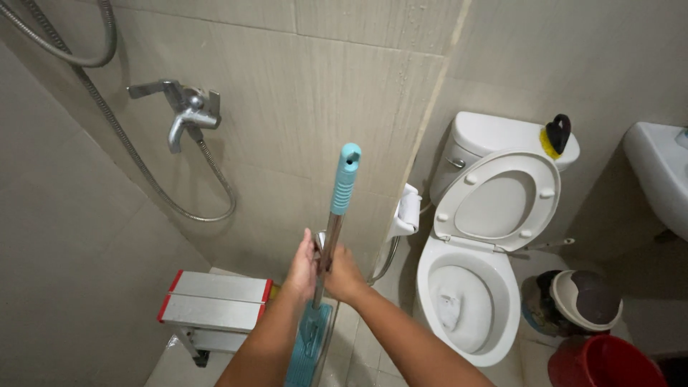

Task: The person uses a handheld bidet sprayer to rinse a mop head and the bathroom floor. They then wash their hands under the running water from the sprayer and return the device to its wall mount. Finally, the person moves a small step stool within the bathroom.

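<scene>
I hold a flat mop upright in front of me. Its metal pole [331, 240] ends in a teal grip [345, 179] at the top, and its teal flat head [309, 342] rests on the tiled floor below. My left hand [302, 269] and my right hand [342, 274] both clasp the pole at the same height, one on each side. The mop stands close to the beige tiled wall corner.
A white toilet [469, 301] with its lid [498, 202] up stands to the right, a black-handled brush [555, 135] on its tank. A small step stool [213, 301] sits at the left. A lidded bin [584, 301], red bucket [605, 362], sink [659, 175], faucet [186, 111] with shower hose.
</scene>
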